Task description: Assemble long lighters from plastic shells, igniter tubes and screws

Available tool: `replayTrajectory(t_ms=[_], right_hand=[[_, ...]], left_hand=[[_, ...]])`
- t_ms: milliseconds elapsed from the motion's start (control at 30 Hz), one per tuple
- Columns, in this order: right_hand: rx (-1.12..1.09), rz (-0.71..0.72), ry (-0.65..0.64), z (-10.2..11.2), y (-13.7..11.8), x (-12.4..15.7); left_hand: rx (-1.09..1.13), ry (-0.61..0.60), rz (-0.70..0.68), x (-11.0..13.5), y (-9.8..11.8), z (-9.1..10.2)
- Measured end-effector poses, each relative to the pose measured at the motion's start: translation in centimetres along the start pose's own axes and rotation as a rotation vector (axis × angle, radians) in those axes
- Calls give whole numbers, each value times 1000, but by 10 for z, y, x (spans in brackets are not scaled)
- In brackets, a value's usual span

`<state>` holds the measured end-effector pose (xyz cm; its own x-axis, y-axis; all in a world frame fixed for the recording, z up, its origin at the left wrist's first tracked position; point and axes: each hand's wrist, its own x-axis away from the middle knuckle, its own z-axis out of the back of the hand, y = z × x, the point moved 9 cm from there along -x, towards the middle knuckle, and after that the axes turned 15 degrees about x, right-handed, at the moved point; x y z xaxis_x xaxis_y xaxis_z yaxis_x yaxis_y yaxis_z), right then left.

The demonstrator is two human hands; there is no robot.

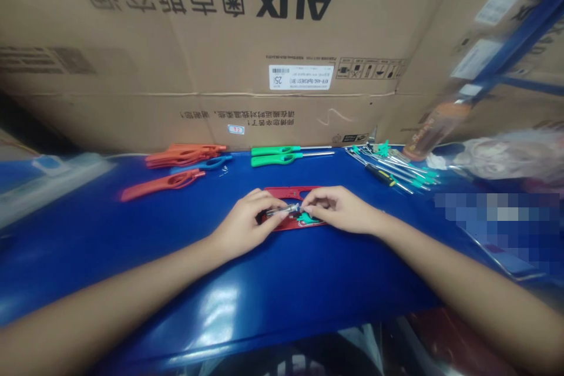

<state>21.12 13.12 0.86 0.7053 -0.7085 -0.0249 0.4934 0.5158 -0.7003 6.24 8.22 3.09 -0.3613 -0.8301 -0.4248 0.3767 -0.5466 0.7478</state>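
Observation:
My left hand is closed around a small greyish, see-through cylinder, which looks like a lighter's gas tank. The tank's pale end points right, toward my right hand. Thumb and forefinger of that hand are pinched together right at this end; whatever they grip is too small to make out. Beneath both hands lie the two halves of a red lighter shell, split lengthwise, one farther and one nearer. A green trigger piece with thin white wire rests in the nearer half, partly covered by my fingers.
Orange lighter shells and a blue one lie back left. Two green lighters with metal rods lie behind my hands. Rods with green parts and a screwdriver lie right, near an orange bottle. Cardboard walls the back.

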Motion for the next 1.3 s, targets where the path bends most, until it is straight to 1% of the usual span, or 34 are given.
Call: replayTrajectory(t_ms=[133,200,333,467,567,700,800,900,1100,1300], right_hand=[[-31,-30,25,3,-3,1],[-60,-85,31,3,-2,3],[-142,-199,-13,-3,6,5],[-249,-194,-25,-6,8,2],[-360,-194,-52,-9,9,1],[-441,-223,-86,-12,12,1],[-435,-233,-111,-13,12,1],[-392,-244,-136,-14,12,0],[-369,-242,-114,-12,13,0],[-311,-221,-116,-13,13,0]], left_hand=[[9,10,-32,1,3,1],[27,16,-50,3,5,2],[68,6,-91,6,12,0],[57,-3,-122,7,16,-1],[44,24,-101,6,13,0],[60,74,-22,3,2,5],[98,80,37,1,-7,5],[135,70,67,0,-11,5],[164,73,67,0,-11,4],[140,51,55,0,-9,2]])
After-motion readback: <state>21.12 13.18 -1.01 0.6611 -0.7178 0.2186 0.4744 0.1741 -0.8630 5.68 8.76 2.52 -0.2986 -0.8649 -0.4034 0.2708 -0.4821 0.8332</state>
